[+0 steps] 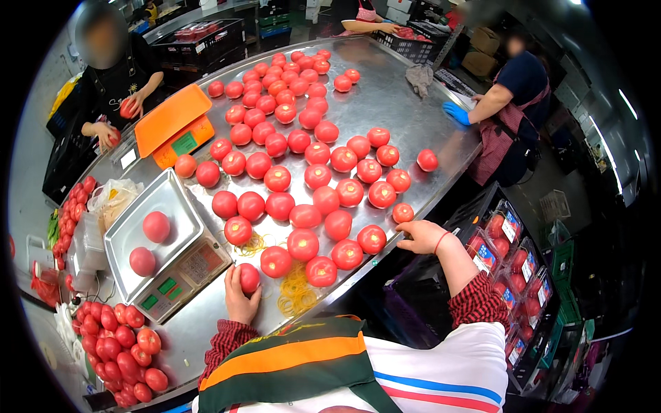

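My left hand [240,303] curls around a red tomato [249,277] on the metal table, just right of the digital scale [182,265]. Two tomatoes rest apart on the scale's steel pan [121,240]. My right hand [421,238] is at the table's right edge, empty, its fingers apart. Closest to it are a small tomato [403,213] just beyond its fingers and a larger tomato [372,239] to its left. Many loose tomatoes [277,178] spread across the table ahead. Yellow rubber bands [296,292] lie in a heap between my hands, partly under tomatoes.
A pile of tomatoes [124,351] sits at the near left. An orange scale [172,124] stands farther back. Right of the table, a black crate [475,213] holds packed tomatoes. One co-worker at far left holds tomatoes; another, wearing a blue glove [456,113], leans at the right edge.
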### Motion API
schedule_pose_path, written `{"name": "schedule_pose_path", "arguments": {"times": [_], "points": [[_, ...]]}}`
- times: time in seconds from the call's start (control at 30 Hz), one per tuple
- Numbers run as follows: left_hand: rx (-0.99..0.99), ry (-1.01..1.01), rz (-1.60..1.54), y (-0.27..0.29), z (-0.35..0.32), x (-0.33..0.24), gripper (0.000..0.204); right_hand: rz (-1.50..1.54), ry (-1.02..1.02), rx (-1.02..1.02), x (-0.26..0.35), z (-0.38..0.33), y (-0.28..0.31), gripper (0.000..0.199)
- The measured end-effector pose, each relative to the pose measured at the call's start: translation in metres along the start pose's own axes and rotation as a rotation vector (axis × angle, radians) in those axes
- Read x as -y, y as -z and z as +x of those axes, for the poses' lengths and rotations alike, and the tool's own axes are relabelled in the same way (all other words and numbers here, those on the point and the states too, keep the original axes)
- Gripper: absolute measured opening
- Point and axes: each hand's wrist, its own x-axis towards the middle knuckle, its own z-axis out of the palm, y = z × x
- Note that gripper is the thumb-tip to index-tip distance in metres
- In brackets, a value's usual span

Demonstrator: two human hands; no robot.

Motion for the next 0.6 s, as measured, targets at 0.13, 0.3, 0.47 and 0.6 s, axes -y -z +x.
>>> {"name": "schedule_pose_path", "arguments": {"times": [0.13,0.3,0.47,0.6], "points": [[0.002,0.025,0.027,-0.0008,-0.0014,0.0041,0.074,0.061,-0.031,0.047,0.0104,-0.0022,0.0080,0.046],[0.001,0.016,0.013,0.0002,-0.0005,0.0064,0.070,0.095,-0.041,0.022,0.0026,-0.0054,0.0019,0.045],[0.016,0.051,0.000,0.0022,-0.0008,0.0024,0.068,0.146,-0.113,0.049,0.0043,-0.0040,0.0037,0.049],[0.007,0.041,0.005,0.0028,-0.0005,0.0019,0.068,0.153,-0.127,0.054,0.0045,-0.0021,0.0042,0.051]]}}
